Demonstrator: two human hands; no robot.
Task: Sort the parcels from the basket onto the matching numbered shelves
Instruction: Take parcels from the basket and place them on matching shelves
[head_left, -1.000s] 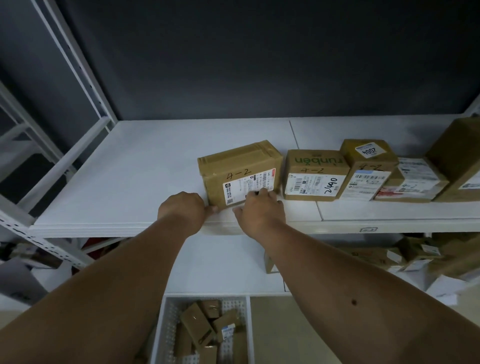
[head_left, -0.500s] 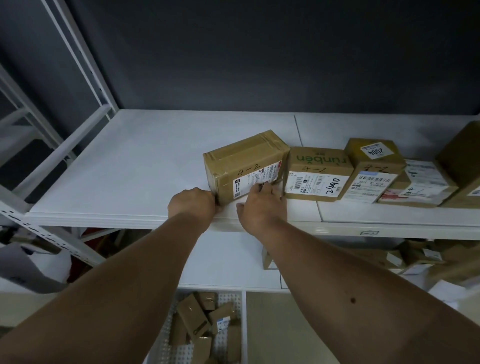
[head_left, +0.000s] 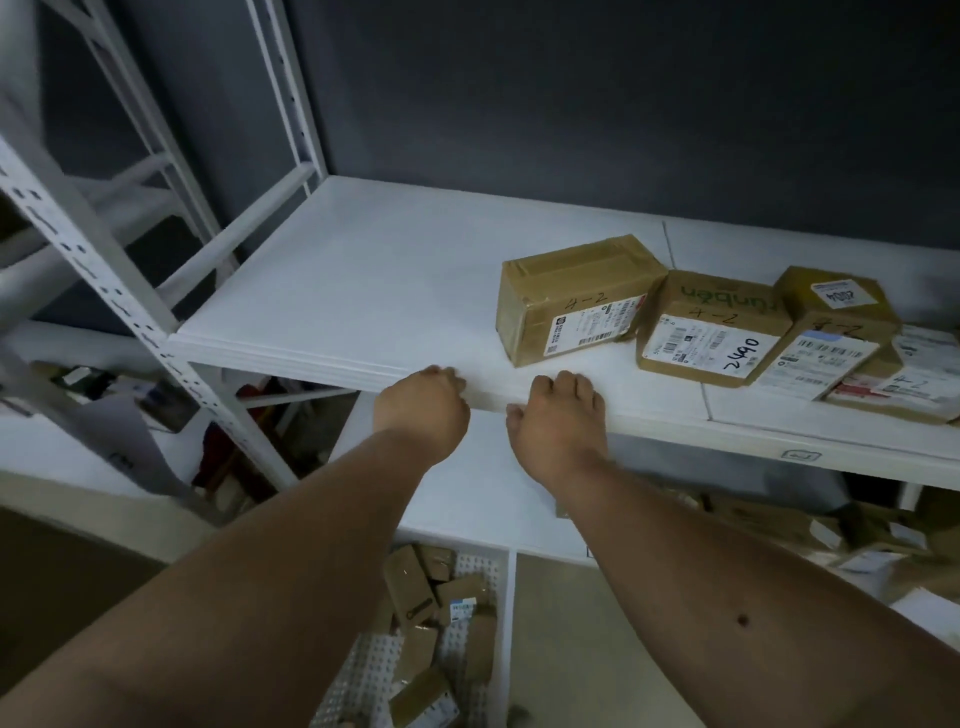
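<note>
just beyond both hands' loosely curled, empty fingers (head_left: 563, 382), the 4-2 parcel (head_left: 574, 301) sits askew on the shelf (head_left: 332, 291); left hand (head_left: 423, 408), right hand (head_left: 558, 421). a careless brush could nudge it.

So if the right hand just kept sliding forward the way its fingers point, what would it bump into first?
Probably the taped box marked 4-2. The right hand sits at the shelf edge with only bare white board ahead of it. Depth is hard to judge, so it might just clip the box's near corner.
</note>
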